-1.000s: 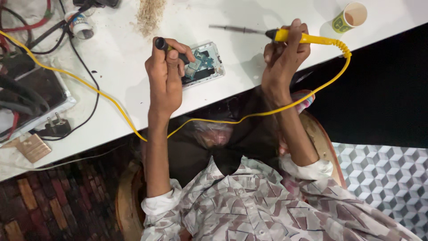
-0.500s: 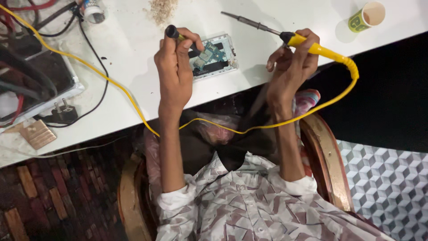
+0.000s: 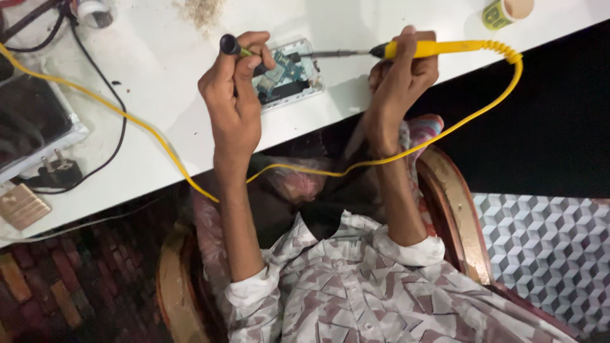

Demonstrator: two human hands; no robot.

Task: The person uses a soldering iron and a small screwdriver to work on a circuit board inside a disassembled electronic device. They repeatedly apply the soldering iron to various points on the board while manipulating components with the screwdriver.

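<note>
My left hand (image 3: 234, 95) grips a dark-handled tool (image 3: 230, 45) beside the opened phone (image 3: 289, 76); my right hand (image 3: 399, 79), wrist raised, holds the yellow soldering iron (image 3: 432, 48) over it.

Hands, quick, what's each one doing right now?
Left hand: closed on a dark-handled tool over the opened phone.
Right hand: closed on the yellow soldering iron, tip at the phone.

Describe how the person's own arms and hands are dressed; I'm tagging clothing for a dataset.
Both forearms are bare, and the left hand and right hand wear no gloves. I can make out no rings or watch. The sleeves are rolled up near the elbows into pale cuffs. The shirt is light with a brown and grey angular pattern.
</note>
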